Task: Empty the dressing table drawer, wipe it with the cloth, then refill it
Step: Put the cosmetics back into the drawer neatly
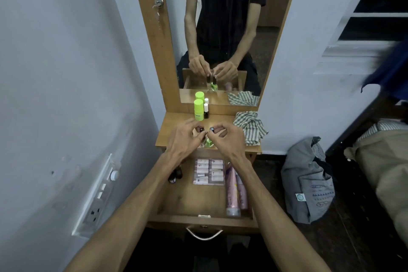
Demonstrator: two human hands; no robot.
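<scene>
The wooden drawer (189,201) of the dressing table stands pulled open below my arms. Inside lie a clear pack of small pink tubes (208,171), two long pink tubes (235,192) along the right wall and a dark bottle (174,176) at the left. Over the tabletop (174,137) my left hand (183,139) pinches a small clear bottle by its dark cap (201,129). My right hand (227,141) pinches a small green nail-polish bottle (208,142) by its cap. A striped cloth (250,127) lies crumpled at the tabletop's right.
A lime-green bottle (198,109) and a small white-capped bottle (206,111) stand at the back against the mirror (223,28). A wall switchboard (99,194) is at the left. A grey bag (309,185) sits on the floor at the right, beside a bed.
</scene>
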